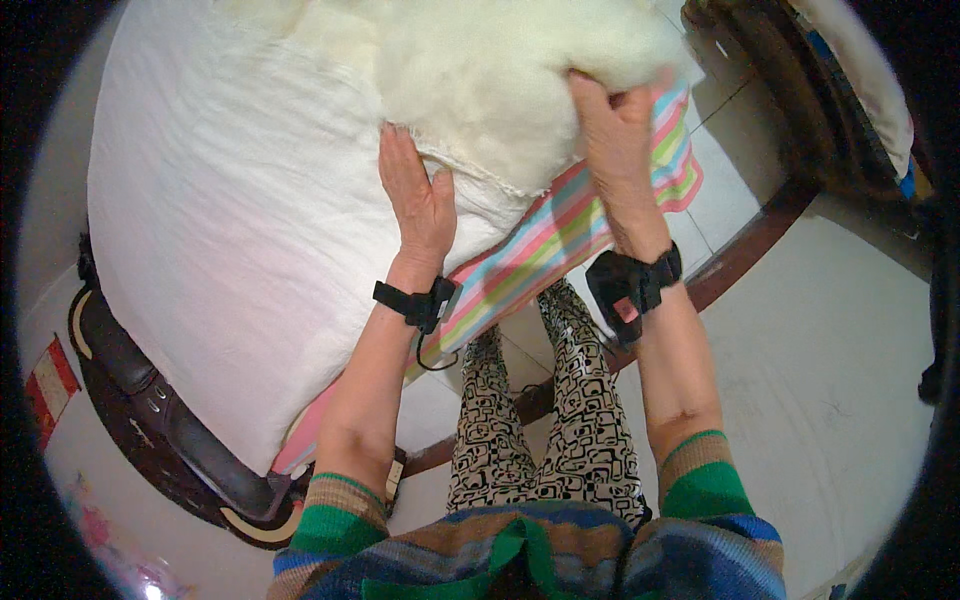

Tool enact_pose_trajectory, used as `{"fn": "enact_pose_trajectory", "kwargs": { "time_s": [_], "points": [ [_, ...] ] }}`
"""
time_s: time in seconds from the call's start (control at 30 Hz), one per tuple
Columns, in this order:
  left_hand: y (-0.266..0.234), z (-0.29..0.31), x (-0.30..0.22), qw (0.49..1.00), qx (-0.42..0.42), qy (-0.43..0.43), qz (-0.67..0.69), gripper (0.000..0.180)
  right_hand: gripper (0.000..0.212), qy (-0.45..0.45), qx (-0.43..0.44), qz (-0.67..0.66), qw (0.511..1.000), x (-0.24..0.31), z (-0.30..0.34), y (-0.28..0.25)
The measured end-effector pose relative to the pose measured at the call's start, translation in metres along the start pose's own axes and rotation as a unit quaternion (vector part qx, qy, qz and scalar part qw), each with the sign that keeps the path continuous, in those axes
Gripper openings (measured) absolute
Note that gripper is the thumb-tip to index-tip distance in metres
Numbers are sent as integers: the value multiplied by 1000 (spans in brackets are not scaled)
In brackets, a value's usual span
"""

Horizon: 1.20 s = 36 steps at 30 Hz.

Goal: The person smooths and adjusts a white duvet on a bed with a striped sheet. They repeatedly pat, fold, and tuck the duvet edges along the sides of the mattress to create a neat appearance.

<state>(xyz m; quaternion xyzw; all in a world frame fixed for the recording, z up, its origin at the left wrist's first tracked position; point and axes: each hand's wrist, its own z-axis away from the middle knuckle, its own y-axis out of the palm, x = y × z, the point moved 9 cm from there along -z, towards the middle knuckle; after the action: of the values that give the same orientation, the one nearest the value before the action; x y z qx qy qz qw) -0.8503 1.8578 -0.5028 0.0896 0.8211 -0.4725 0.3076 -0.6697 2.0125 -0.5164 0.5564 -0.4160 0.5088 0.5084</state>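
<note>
A thick sheet of fluffy cream batting (480, 100) lies folded over at the far side of the bed. Beneath it spreads a thin white quilt layer (230, 200), wrinkled across the left and middle. My left hand (418, 200) rests flat at the batting's frayed near edge, its fingers stretched out and together. Farther right, my right hand (618, 145) is closed on the batting's right side; its fingertips are partly hidden in the fluff and slightly blurred. A striped pastel sheet (530, 250) shows under the white layer along the bed's near right side.
A dark padded headboard (180, 430) curves along the lower left. At the upper right stands dark brown furniture (770, 90) with a pale cloth over it. A dark red-brown strip (750, 245) crosses the pale floor (810, 370). Black straps with small devices circle both my wrists.
</note>
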Motion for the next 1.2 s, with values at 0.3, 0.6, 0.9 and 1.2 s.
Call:
{"fn": "enact_pose_trajectory", "kwargs": {
  "time_s": [0.3, 0.6, 0.9, 1.2],
  "points": [
    [59, 9, 5, 964, 223, 29, -141, 60, 37, 180, 20, 197, 963, -59, -2, -61],
    [41, 1, -13, 968, 204, 77, -128, 57, 44, 346, 159, -123, 916, -84, 143, 5],
    [77, -11, 26, 954, 271, 115, -50, 47, 40, 350, 55, -129, 926, -71, 101, 47],
    [54, -32, -19, 961, 256, 107, -12, 52, 38, 207, 0, 188, 960, -95, 94, -33]
  ]
}}
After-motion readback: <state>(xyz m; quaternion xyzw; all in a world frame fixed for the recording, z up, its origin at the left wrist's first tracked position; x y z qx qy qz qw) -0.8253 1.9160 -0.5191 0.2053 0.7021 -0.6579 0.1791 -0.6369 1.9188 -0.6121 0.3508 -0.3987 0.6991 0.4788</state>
